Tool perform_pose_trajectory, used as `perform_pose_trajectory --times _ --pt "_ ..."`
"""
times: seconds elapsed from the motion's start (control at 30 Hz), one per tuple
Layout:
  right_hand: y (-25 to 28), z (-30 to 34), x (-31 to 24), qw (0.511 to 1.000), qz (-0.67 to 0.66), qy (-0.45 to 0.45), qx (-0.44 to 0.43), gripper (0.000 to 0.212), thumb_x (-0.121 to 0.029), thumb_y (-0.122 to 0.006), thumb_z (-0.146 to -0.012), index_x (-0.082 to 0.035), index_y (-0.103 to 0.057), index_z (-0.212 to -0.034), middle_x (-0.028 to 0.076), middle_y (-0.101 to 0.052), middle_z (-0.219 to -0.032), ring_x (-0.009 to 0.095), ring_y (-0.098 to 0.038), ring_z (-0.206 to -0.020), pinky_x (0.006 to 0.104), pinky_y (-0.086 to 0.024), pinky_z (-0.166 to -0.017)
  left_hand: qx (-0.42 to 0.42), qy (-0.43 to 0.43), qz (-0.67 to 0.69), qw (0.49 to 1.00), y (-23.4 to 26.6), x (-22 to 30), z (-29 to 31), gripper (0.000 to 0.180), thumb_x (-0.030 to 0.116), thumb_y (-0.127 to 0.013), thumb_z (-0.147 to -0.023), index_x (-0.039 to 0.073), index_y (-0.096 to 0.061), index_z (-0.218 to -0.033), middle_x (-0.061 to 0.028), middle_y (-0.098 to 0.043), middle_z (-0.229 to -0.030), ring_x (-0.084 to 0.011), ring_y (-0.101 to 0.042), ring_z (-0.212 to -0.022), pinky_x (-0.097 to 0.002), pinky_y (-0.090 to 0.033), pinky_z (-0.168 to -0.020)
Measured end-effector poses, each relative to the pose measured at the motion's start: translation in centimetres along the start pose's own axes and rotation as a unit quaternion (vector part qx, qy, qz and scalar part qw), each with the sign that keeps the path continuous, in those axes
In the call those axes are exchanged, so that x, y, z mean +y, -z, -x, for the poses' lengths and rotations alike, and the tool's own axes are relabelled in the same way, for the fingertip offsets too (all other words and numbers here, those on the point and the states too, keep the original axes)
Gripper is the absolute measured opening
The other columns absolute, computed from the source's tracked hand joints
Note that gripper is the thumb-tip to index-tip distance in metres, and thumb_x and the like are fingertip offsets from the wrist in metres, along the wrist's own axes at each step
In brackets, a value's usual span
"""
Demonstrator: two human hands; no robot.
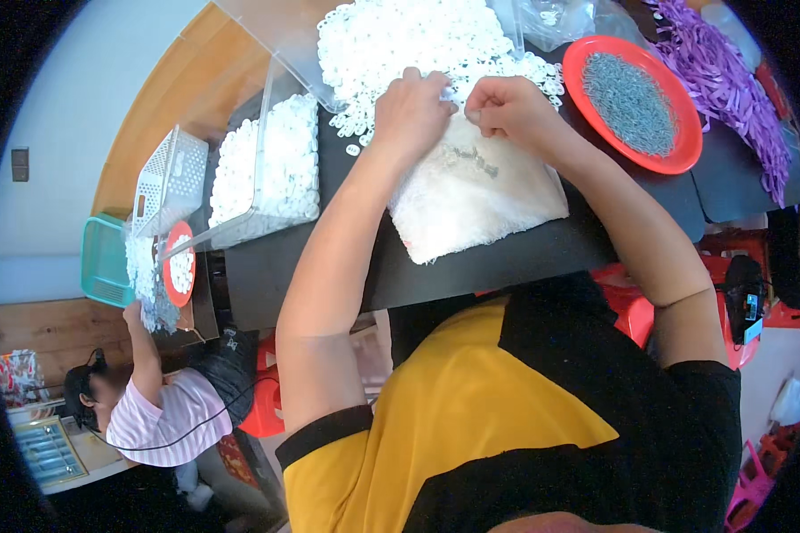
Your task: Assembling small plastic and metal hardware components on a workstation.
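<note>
Close together over the far end of a white cloth (484, 213), both my hands work at the edge of a heap of small white oval plastic pieces (409, 40). My left hand (412, 111) has its fingers bent in, closed at the near edge of the heap. Just to its right, my right hand (511, 114) pinches thumb against forefinger. Whatever either hand holds is too small or hidden to make out. A little cluster of thin grey metal pieces (476, 162) lies on the cloth, below my right hand.
Right of my hands is a red plate (576, 67) full of thin grey metal pieces, then purple ribbon strips (711, 80). To the left stand a clear bin (262, 133) of white pieces, a white basket (173, 169) and a green basket (102, 262). Another person (169, 409) sits at far left.
</note>
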State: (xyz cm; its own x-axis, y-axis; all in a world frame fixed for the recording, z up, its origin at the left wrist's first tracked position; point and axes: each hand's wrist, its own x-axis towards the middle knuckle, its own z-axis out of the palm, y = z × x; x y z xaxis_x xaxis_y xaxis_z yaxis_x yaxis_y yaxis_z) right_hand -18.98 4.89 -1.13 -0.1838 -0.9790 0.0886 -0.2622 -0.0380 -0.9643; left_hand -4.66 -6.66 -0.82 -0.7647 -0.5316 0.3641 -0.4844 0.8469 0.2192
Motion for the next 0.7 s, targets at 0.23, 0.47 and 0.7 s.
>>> perform_pose_trajectory --times 0.23,0.47,0.7 --pt "0.5 0.3 -0.3 0.988 0.152 0.017 0.008 0.008 -0.012 -0.063 -0.073 -0.004 -0.064 -0.073 0.009 -0.061 -0.063 0.02 -0.06 -0.06 0.0334 -0.047 -0.06 -0.018 -0.005 0.033 0.999 0.0 -1.4 0.0 0.013 0.014 -0.067 -0.076 0.008 -0.069 -0.088 -0.0123 -0.062 -0.088 -0.0292 -0.062 -0.082 -0.0378 -0.048 -0.073" --pt "-0.2 0.5 0.0 0.968 0.234 0.073 0.048 0.01 -0.013 -0.063 -0.074 -0.004 -0.063 -0.076 0.011 -0.062 -0.07 0.024 -0.06 -0.069 0.0368 -0.047 -0.065 0.001 0.073 0.192 0.979 0.0 -2.4 -0.3 0.009 0.007 -0.063 -0.078 0.006 -0.068 -0.085 -0.0118 -0.063 -0.087 -0.0228 -0.062 -0.076 -0.0308 -0.048 -0.069" --pt "0.0 0.6 -0.5 0.963 0.259 0.05 0.052 0.011 -0.016 -0.064 -0.073 -0.006 -0.065 -0.076 0.013 -0.065 -0.077 0.032 -0.063 -0.08 0.043 -0.049 -0.072 -0.04 0.042 -0.086 0.995 -0.1 1.1 -0.6 0.029 0.028 -0.064 -0.083 0.007 -0.063 -0.102 -0.0178 -0.062 -0.093 -0.0343 -0.062 -0.089 -0.045 -0.049 -0.074"
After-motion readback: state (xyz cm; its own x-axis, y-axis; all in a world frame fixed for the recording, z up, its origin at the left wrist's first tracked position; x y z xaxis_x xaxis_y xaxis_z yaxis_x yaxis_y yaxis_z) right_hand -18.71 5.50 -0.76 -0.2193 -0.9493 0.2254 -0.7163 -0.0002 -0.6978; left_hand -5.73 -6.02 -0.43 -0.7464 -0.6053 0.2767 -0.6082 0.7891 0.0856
